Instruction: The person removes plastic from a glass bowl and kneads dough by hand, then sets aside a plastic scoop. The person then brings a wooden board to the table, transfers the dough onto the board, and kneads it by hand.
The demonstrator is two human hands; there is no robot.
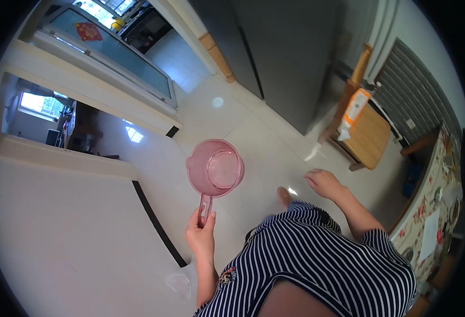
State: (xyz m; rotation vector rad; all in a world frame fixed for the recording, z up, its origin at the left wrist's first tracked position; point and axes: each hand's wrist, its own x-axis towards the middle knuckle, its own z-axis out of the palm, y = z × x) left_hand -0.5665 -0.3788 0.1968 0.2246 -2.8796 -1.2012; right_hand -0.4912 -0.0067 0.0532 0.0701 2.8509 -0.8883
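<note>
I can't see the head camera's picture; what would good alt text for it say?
A left hand holds a translucent pink dipper by its handle above a shiny pale floor. The right hand is loosely curled, apart from the dipper; beyond it stand a wooden chair and a tall grey cabinet.

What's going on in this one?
A person in a striped top has their left hand closed around the handle of a pink dipper, holding it out in front over the tiled floor. Their right hand is off to the other side, loosely curled, with nothing visibly held. Beyond it stands a wooden chair with an orange-and-white packet on it.
</note>
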